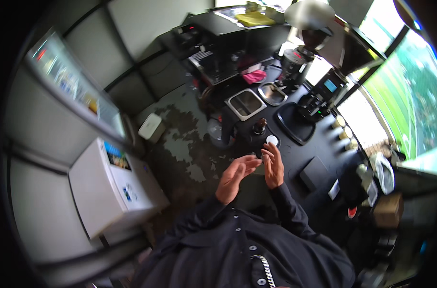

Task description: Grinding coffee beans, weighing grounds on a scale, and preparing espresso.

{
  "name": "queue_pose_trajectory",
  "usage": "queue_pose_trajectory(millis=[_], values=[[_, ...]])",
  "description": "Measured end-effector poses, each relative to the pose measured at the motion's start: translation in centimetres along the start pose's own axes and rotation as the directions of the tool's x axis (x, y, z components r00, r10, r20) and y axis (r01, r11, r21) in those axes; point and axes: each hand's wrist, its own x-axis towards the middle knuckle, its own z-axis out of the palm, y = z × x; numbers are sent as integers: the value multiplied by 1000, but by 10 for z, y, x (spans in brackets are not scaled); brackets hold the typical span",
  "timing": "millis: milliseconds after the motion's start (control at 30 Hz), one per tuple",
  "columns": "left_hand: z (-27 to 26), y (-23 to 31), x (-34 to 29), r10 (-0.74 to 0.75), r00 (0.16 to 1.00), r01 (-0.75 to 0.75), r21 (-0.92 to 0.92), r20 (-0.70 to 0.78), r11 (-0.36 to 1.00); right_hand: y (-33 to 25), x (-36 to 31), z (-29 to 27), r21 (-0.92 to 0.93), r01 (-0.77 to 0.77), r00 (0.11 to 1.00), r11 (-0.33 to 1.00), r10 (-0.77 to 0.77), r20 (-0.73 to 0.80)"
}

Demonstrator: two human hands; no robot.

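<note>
Both hands free above the near edge of the dark counter (291,156).
My left hand (236,178) curves loosely, my right hand (273,169) is straighter; both grips wide, nothing seen held. The white round-topped item (272,140) lies just beyond my right fingertips; contact unclear. Step appears between holds; grasping it would call for a slight far-ward reach, skirting the brown knobbed piece (259,126) to its left.

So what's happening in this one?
A person in a dark shirt has both hands open, palms roughly facing, near a black counter. Neither the left hand nor the right hand visibly grips anything. The right is close to a round white object; contact is unclear. Beyond stand a dark knobbed tool, probably a tamper, and coffee grinders.
</note>
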Motion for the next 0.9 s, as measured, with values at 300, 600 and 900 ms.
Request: queue_pose_trajectory(millis=[300,600,900], values=[[-155,39,-72,-228,880,288,85,-417,954,-2,160,-4,20,-30,888,999,36,-459],[-204,82,-5,-31,871,79,78,-490,994,120,338,-107,-410,-436,844,801,206,-496],[-258,104,72,124,709,20,195,-694,981,197,443,-99,-383,-653,620,653,171,-765]])
